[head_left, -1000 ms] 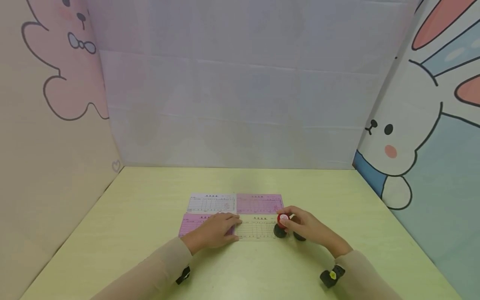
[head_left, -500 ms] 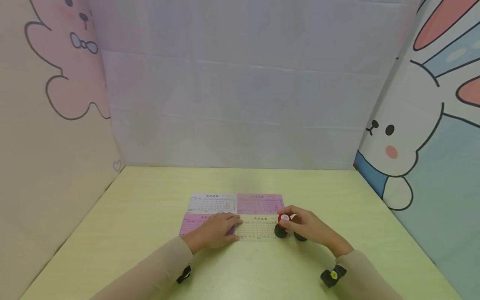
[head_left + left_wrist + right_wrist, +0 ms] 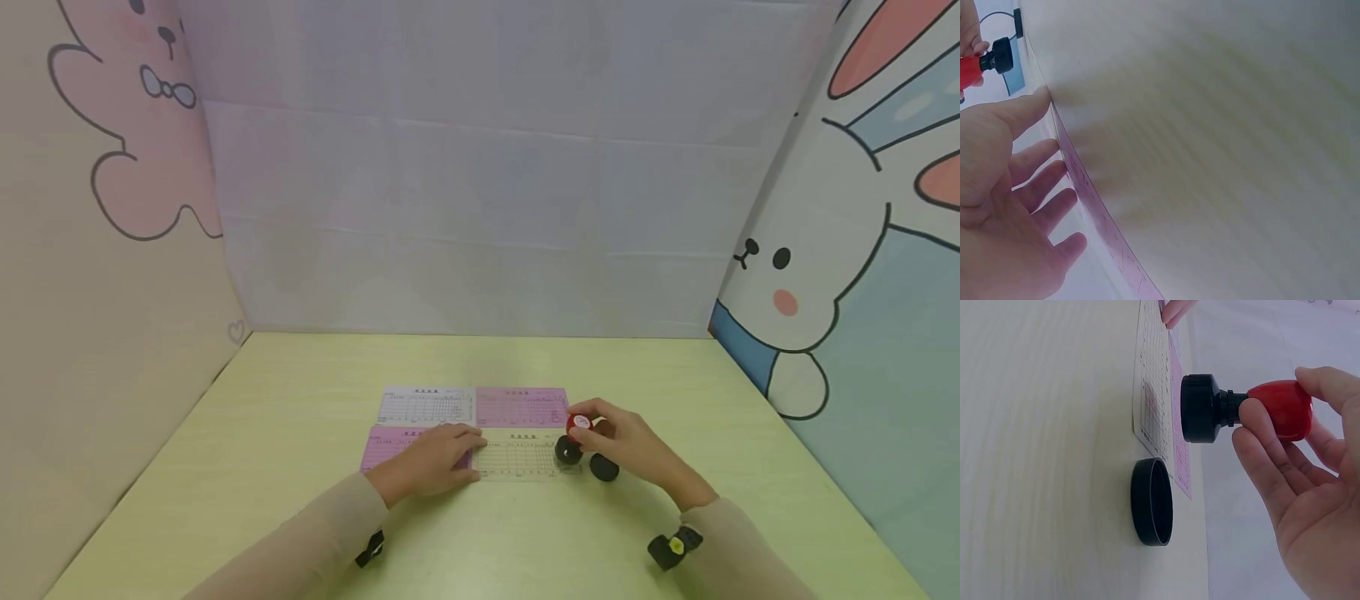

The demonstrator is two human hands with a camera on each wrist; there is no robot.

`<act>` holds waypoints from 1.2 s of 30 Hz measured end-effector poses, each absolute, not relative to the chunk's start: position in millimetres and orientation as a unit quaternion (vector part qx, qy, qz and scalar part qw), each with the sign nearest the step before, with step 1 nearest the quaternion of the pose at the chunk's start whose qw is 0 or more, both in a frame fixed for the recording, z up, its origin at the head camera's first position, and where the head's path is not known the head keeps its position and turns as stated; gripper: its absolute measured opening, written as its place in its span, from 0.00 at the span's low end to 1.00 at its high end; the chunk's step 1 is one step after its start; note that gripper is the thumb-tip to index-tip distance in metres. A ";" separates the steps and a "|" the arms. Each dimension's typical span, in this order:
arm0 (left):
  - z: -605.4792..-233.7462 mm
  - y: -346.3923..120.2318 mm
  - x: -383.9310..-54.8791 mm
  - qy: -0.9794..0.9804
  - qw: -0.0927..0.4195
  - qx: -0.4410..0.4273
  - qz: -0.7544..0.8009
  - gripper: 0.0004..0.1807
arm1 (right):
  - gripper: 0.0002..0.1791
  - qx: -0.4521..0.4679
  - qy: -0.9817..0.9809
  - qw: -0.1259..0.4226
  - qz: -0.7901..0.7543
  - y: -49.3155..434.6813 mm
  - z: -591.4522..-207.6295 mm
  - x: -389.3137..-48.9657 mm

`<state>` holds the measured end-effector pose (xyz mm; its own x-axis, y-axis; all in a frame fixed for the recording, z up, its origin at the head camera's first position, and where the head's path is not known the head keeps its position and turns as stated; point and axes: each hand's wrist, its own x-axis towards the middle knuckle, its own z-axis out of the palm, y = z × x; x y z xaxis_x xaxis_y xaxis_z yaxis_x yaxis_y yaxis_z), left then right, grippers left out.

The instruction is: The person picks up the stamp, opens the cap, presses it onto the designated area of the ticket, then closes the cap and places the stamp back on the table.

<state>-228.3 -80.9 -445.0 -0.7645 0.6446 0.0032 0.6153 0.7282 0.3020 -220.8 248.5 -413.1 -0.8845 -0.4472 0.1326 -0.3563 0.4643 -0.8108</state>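
In the head view my right hand point(image 3: 633, 446) holds a stamp with a red knob handle point(image 3: 1282, 411) and a round black base point(image 3: 1199, 409). Thumb and fingers pinch the handle. In the right wrist view the base stands apart from the table, over the lower right end of a yellow printed form point(image 3: 517, 457). A faint reddish mark shows on that form. The round black cap point(image 3: 1151, 501) lies on the table beside it, hollow side up. My left hand point(image 3: 429, 460) rests with extended fingers on a purple form point(image 3: 384, 448) and the yellow form's left edge.
A white form point(image 3: 425, 406) and a pink form point(image 3: 521, 407) lie side by side behind the other two. Pale wood-grain table point(image 3: 480, 542) surrounds them. A white back wall point(image 3: 480, 183) and printed side walls bound the table.
My right hand has lifted the stamp up from the yellow form and shifted slightly right. The cap is now more fully visible. My left hand has stayed in place.
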 end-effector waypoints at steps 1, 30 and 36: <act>-444.3 -80.8 -228.0 0.928 0.049 0.340 0.144 0.29 | 0.19 -0.231 0.854 0.047 -0.463 249.0 -412.6 -221.2; -433.7 -53.3 -236.8 0.901 -0.005 0.390 0.190 0.26 | 0.25 -0.124 0.856 0.013 -0.501 279.9 -400.5 -218.3; -434.3 -35.9 -239.4 0.902 0.018 0.378 0.207 0.26 | 0.27 -0.092 0.858 0.005 -0.506 292.0 -401.2 -215.3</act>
<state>-239.4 -35.9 -434.3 -0.7138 0.6894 0.1234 0.6743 0.6290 0.3868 -215.3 292.0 -401.2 -0.9830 -0.1635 0.0838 -0.1525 0.4711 -0.8688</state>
